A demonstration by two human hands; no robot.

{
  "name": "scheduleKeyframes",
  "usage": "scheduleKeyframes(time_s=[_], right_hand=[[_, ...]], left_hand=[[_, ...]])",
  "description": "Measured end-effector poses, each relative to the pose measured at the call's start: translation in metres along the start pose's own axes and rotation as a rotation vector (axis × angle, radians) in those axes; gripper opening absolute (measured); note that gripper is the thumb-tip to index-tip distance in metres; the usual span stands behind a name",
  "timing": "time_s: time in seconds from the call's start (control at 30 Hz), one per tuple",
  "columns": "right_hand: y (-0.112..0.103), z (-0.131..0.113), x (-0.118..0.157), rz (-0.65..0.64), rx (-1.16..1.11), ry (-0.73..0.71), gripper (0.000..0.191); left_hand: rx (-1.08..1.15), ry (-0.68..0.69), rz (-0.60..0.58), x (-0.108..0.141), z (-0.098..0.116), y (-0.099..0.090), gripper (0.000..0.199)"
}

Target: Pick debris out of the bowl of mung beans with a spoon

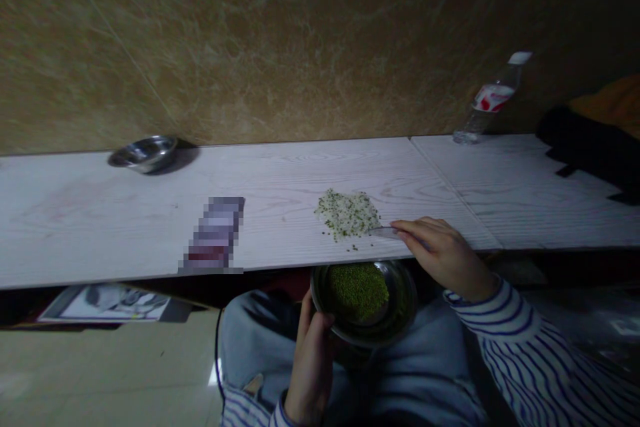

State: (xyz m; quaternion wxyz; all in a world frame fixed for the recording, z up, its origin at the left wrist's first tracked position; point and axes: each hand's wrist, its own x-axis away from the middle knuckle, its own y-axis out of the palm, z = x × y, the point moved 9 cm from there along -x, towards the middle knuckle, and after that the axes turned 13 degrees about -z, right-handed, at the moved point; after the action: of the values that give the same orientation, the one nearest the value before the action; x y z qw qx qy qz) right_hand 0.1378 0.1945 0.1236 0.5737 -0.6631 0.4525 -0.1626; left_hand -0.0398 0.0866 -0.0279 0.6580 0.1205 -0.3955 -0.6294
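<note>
Below the table's front edge, my left hand [314,353] grips the left rim of a metal bowl [410,300]. Green mung beans [357,290] fill much of that bowl, which is held over my lap. My right hand [445,253] pinches the handle of a spoon [385,231], its shape only partly visible. The spoon's far end touches the right side of a small heap of white grains mixed with green beans [350,212] lying on the tabletop. A few loose green beans lie between the heap and the edge.
On the white wood-grain table [280,173], an empty-looking metal bowl [145,155] stands at the back left. A pixelated flat object [215,233] lies left of the heap. A clear plastic bottle [493,99] stands at the back right, near dark fabric [585,147]. An open drawer [115,303] shows below left.
</note>
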Motion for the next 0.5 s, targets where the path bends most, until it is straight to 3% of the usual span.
scheduleKeyframes(time_s=[0.2, 0.5], right_hand=[[-0.004, 0.010, 0.010, 0.016, 0.042, 0.024, 0.024], [-0.006, 0.006, 0.014, 0.005, 0.050, 0.016, 0.025]], left_hand=[[-0.032, 0.013, -0.018, -0.003, -0.005, -0.002, 0.054], [-0.017, 0.022, -0.006, -0.003, -0.005, 0.001, 0.054]])
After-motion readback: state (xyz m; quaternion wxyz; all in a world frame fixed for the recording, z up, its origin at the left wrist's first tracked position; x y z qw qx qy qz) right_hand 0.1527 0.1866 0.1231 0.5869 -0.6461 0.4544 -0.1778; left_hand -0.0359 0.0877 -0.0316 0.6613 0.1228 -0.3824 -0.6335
